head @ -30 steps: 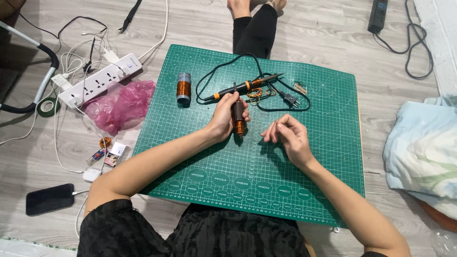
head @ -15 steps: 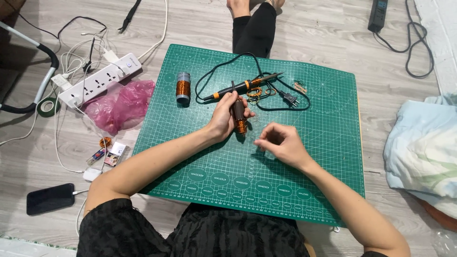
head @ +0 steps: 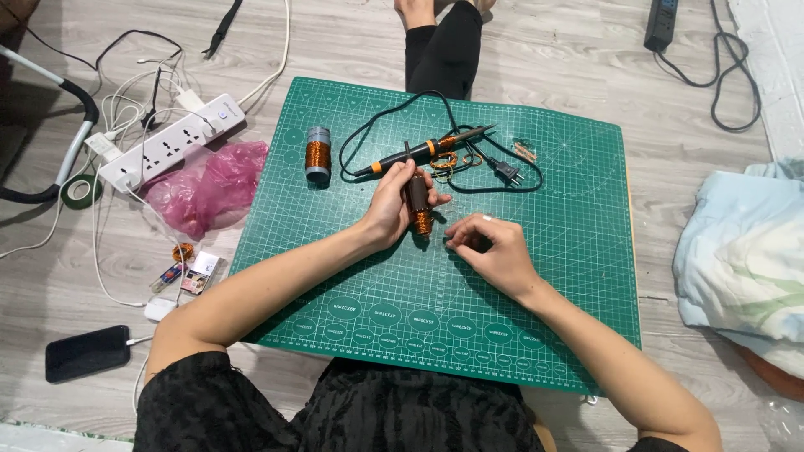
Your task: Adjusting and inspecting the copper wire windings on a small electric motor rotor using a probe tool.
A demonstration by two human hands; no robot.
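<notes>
Covering grey plank floor (head: 352, 42), a green cutting mat (head: 553, 335) underlies both hands.

Fingers hide the work, edges clip the rest

The left hand (head: 389, 209) covers much of the dark cylinder with copper winding (head: 418, 203); whatever the right hand (head: 490, 249) pinches is too small to tell. The black power strip (head: 662, 23) and pale cloth (head: 741, 251) run off frame, and the small packets (head: 191, 272) are unreadable.

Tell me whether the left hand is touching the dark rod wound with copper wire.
Touching. The head view shows the left hand wrapped around the dark rod, fingers closed on it.
</notes>
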